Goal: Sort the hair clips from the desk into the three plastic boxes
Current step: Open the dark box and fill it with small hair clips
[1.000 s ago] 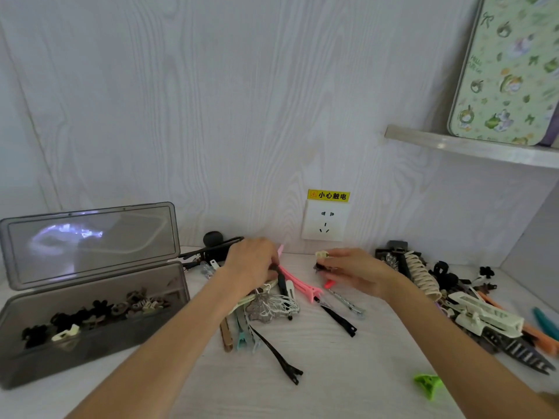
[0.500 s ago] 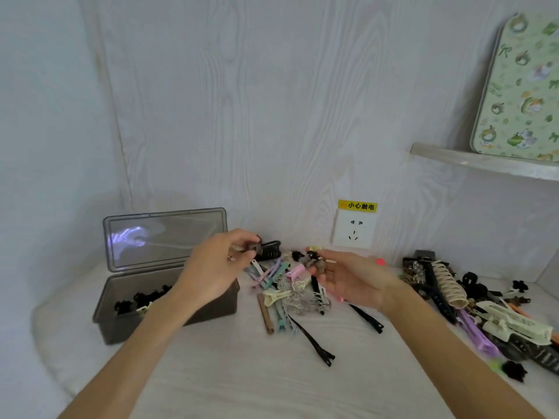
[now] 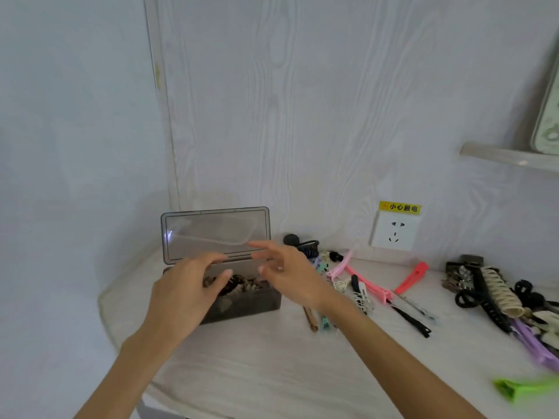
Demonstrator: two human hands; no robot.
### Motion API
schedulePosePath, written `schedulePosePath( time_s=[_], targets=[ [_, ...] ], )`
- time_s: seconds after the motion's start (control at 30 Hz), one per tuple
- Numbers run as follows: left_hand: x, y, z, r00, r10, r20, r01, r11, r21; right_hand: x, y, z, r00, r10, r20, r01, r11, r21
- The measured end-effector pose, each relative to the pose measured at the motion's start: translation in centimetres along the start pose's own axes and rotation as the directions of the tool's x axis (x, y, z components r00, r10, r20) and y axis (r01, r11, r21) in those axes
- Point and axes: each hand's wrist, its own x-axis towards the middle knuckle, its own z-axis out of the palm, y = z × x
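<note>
Head view. Smoky transparent plastic box [image 3: 242,303] with hinged lid [image 3: 215,232] upright, at 9 o'clock on the pale wood-grain desk [image 3: 272,358], close to its rounded left edge; small dark and beige clips [image 3: 242,284] heaped inside. Left hand [image 3: 184,293] over the box's near-left rim, fingers loosely spread, thumb above the heap, nothing visibly held. Right hand [image 3: 290,276] over the box's right end, fingers splayed wide and blurred, nothing gripped. Loose pile of mixed hair clips [image 3: 348,285] just right of the box at 3 o'clock, with a long pink clip [image 3: 363,279], black flat clip [image 3: 411,320] and red clip [image 3: 413,276]. Bigger heap of claw clips [image 3: 496,294] at the far right. Bright green clip [image 3: 526,387] alone at 4 o'clock. Bare desk at 6 o'clock between the forearms. White wall socket [image 3: 395,231] at 2 o'clock.
</note>
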Motion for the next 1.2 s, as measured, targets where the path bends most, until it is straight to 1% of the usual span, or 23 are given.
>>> schedulePosePath(
  time_s=[0.07, 0.1, 0.17, 0.2, 0.23, 0.27, 0.3, 0.37, 0.43, 0.47, 0.53, 0.6, 0.7, 0.77, 0.87, 0.97, 1.07, 1.13, 1.2],
  targets=[
    [-0.2, 1.2, 0.6, 0.996, 0.084, -0.017, -0.085, 0.995, -0.047, -0.2, 1.4, -1.8, 0.987, 0.004, -0.160, -0.007, 1.000, -0.018],
    [-0.1, 2.0, 0.9, 0.992, 0.122, -0.022, -0.123, 0.989, -0.079, -0.1, 2.7, -2.9, 0.967, 0.023, -0.254, -0.037, 0.998, -0.051],
    [0.8, 3.6, 2.0, 0.980, 0.194, -0.030, -0.197, 0.973, -0.124, 0.2, 6.0, -5.3, 0.907, 0.084, -0.413, -0.168, 0.971, -0.172],
    [1.6, 4.6, 2.7, 0.973, 0.230, -0.021, -0.231, 0.964, -0.135, 0.3, 7.6, -6.4, 0.883, 0.102, -0.458, -0.240, 0.937, -0.255],
    [2.6, 5.6, 3.6, 0.965, 0.264, 0.005, -0.261, 0.956, -0.135, 0.4, 9.2, -7.2, 0.880, 0.116, -0.460, -0.293, 0.896, -0.335],
    [3.9, 6.8, 4.6, 0.953, 0.298, 0.046, -0.291, 0.950, -0.112, 0.8, 10.7, -7.9, 0.898, 0.134, -0.420, -0.317, 0.859, -0.403],
    [5.2, 7.9, 5.7, 0.939, 0.326, 0.108, -0.321, 0.945, -0.065, 1.0, 11.6, -8.1, 0.924, 0.153, -0.350, -0.313, 0.828, -0.465],
    [7.6, 10.2, 7.5, 0.905, 0.343, 0.253, -0.376, 0.922, 0.095, 1.8, 13.0, -8.1, 0.962, 0.180, -0.206, -0.267, 0.786, -0.558],
    [9.1, 11.8, 8.9, 0.887, 0.292, 0.358, -0.402, 0.871, 0.284, 2.5, 13.5, -8.0, 0.971, 0.194, -0.138, -0.237, 0.755, -0.612],
    [9.6, 12.4, 9.6, 0.889, 0.249, 0.385, -0.393, 0.847, 0.358, 2.9, 13.6, -8.2, 0.972, 0.194, -0.132, -0.233, 0.730, -0.642],
    [10.3, 12.8, 10.7, 0.905, 0.183, 0.383, -0.361, 0.808, 0.466, 3.6, 13.1, -8.7, 0.967, 0.214, -0.140, -0.250, 0.674, -0.695],
    [10.9, 12.9, 11.6, 0.918, 0.158, 0.364, -0.339, 0.789, 0.512, 4.3, 12.5, -9.1, 0.965, 0.224, -0.139, -0.254, 0.646, -0.720],
    [11.2, 12.6, 11.9, 0.918, 0.164, 0.362, -0.345, 0.782, 0.520, 4.0, 12.4, -9.7, 0.955, 0.230, -0.185, -0.294, 0.699, -0.652],
    [11.2, 12.6, 11.7, 0.912, 0.188, 0.366, -0.365, 0.780, 0.508, 2.8, 12.9, -10.3, 0.957, 0.208, -0.201, -0.289, 0.716, -0.635],
    [10.9, 13.1, 11.4, 0.911, 0.233, 0.340, -0.374, 0.812, 0.447, 0.0, 13.5, -11.4, 0.960, 0.185, -0.212, -0.278, 0.749, -0.602],
    [10.8, 14.6, 12.0, 0.896, 0.314, 0.313, -0.419, 0.833, 0.363, -2.5, 14.0, -12.3, 0.941, 0.188, -0.282, -0.308, 0.820, -0.483],
    [10.5, 16.8, 13.6, 0.850, 0.410, 0.332, -0.505, 0.814, 0.288, -4.6, 14.6, -13.5, 0.880, 0.226, -0.418, -0.360, 0.891, -0.276],
    [10.2, 18.5, 14.8, 0.827, 0.461, 0.321, -0.541, 0.809, 0.232, -5.9, 14.5, -14.6, 0.820, 0.277, -0.501, -0.388, 0.913, -0.130],
    [9.9, 20.2, 15.9, 0.810, 0.504, 0.299, -0.564, 0.811, 0.159, -7.0, 14.3, -15.8, 0.770, 0.312, -0.556, -0.380, 0.925, -0.008]
  ],
)
